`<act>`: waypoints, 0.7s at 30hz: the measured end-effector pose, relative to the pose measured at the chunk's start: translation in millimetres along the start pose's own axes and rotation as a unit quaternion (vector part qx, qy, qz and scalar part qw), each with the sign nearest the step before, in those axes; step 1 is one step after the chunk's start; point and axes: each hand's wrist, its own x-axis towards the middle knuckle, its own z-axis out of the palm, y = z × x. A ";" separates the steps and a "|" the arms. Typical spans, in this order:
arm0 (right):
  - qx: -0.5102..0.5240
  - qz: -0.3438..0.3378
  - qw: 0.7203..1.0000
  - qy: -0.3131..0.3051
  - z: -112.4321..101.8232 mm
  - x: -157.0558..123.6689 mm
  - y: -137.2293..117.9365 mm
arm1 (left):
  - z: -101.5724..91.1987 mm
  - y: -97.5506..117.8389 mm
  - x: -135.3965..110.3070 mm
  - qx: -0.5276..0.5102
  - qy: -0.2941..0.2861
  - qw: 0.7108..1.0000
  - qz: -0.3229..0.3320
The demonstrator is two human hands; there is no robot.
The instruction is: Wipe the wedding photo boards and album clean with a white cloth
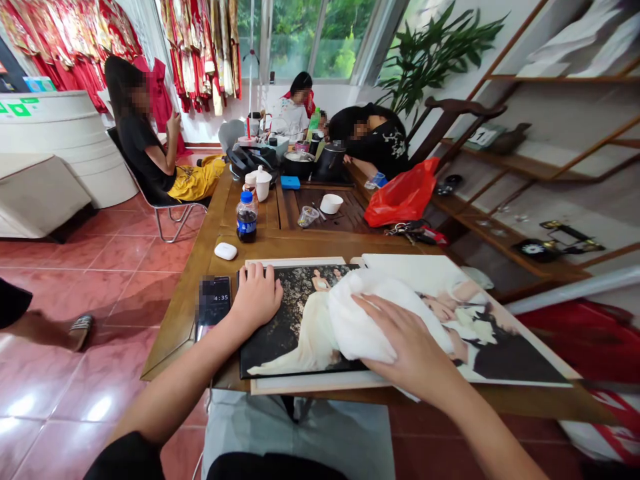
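Note:
A dark wedding photo panel [280,333] lies flat near the table's front edge, on top of a pale-edged panel. My left hand [257,297] rests on its upper left corner, fingers spread flat. Bunched in my right hand [400,347] is a white cloth [365,320], pressed on the right part of the dark panel. The cloth hides part of the picture. To the right lies a second, lighter photo panel [520,340] showing a couple with white flowers. Beside my left forearm a phone [214,303] lies on the table.
A white earbud case [225,251] and a dark drink bottle [247,217] stand beyond the phone. A red plastic bag [403,197], keys [410,230] and a white bowl [331,203] are farther back. Several people sit around the table. Wooden shelves [520,173] rise at the right.

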 end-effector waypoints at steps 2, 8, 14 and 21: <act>-0.009 -0.002 1.000 0.003 -2.3 -10.2 -6.8 | -0.8 0.2 0.1 0.002 -0.001 1.000 -0.001; -0.015 -0.031 0.999 0.009 -5.9 -14.7 -20.9 | -1.9 0.1 0.1 0.005 -0.014 1.000 -0.001; 0.005 -0.027 1.000 -0.011 -2.1 10.6 -17.3 | -2.3 0.7 -1.3 0.004 -0.007 1.000 -0.005; 0.037 0.023 0.998 -0.053 3.2 57.6 -8.0 | -3.9 1.5 -1.0 -0.007 -0.016 1.000 -0.009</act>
